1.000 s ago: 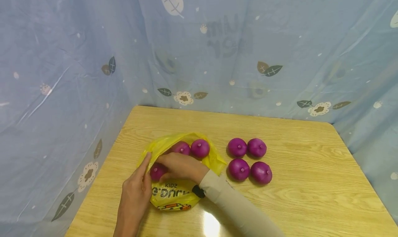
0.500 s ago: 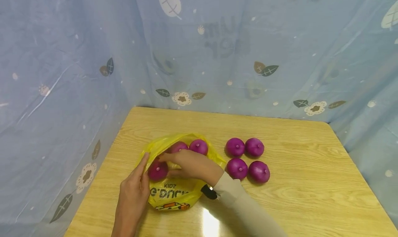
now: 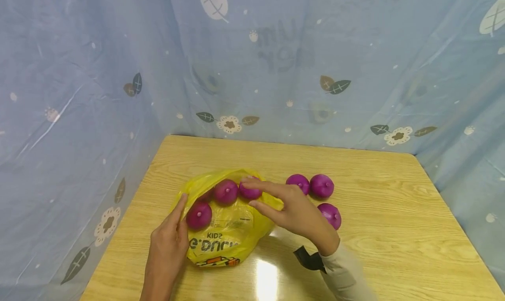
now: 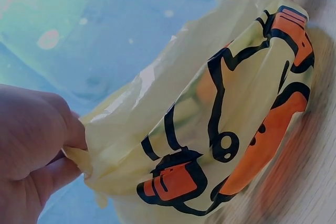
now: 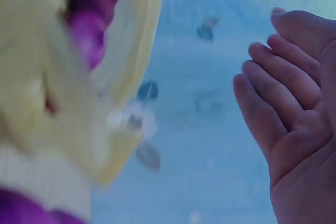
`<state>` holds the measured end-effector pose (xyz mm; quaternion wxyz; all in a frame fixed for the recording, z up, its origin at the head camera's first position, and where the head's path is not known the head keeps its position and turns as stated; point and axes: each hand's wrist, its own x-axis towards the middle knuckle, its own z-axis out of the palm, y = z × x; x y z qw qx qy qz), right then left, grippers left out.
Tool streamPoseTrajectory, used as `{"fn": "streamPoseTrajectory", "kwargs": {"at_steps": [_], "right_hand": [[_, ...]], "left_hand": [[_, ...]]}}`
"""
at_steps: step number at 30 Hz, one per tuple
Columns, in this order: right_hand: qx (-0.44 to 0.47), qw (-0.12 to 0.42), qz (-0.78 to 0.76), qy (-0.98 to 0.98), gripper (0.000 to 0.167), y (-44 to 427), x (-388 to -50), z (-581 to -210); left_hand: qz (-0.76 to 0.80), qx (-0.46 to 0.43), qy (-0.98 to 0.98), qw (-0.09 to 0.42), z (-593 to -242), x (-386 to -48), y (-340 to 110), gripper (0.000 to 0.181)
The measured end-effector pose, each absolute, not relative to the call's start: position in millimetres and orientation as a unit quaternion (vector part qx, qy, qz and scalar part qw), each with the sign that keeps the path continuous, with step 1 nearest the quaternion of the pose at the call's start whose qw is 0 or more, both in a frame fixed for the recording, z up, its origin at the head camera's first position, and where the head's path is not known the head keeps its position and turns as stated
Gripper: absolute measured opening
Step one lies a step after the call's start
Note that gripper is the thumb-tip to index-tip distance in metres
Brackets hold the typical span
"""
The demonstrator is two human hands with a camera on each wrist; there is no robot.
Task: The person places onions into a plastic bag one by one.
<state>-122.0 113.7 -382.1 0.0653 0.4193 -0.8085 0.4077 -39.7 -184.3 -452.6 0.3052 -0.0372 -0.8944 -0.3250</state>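
Note:
In the head view a yellow plastic bag (image 3: 221,235) with black lettering lies on the table, its mouth spread. My left hand (image 3: 167,241) grips the bag's left rim; the left wrist view shows thumb and fingers (image 4: 55,174) pinching the plastic. Inside are purple onions: one (image 3: 199,215) near the left hand, another (image 3: 226,192) in the middle, a third (image 3: 250,191) partly behind my right fingers. A darker one sits behind them. My right hand (image 3: 296,211) hovers over the bag's right side, fingers extended and holding nothing; its palm (image 5: 294,87) faces the right wrist camera.
More purple onions lie on the wooden table (image 3: 394,231) right of the bag: one (image 3: 322,186) at the back, another (image 3: 329,215) nearer, one (image 3: 298,183) partly hidden by the right hand. A blue patterned curtain (image 3: 276,73) stands behind the table and along its left side.
My right hand has let go of the onion at the bag's left and withdrawn to the right, out of the bag. The left hand stays on the rim.

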Motion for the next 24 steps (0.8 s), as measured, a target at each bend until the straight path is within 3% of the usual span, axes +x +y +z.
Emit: {"fn": "streamPoseTrajectory", "kwargs": {"at_steps": [8, 12, 19, 24], "right_hand": [[0.363, 0.163, 0.457, -0.795, 0.060, 178.5, -110.7, -408.4], [0.339, 0.185, 0.447, -0.807, 0.067, 211.9, -104.8, -422.0], [0.291, 0.151, 0.436, -0.838, 0.076, 273.3, -88.1, -434.6], [0.238, 0.097, 0.424, -0.868, 0.080, 307.2, -77.6, -432.4]], "left_hand": [[-0.324, -0.032, -0.896, 0.301, -451.6, -38.2, -186.4, 0.070], [-0.325, -0.028, -0.898, 0.297, -451.9, -37.5, -187.5, 0.069], [-0.323, -0.031, -0.898, 0.298, -452.8, -37.2, -186.5, 0.069], [-0.322, -0.030, -0.898, 0.300, -453.2, -37.5, -186.0, 0.070]]}}
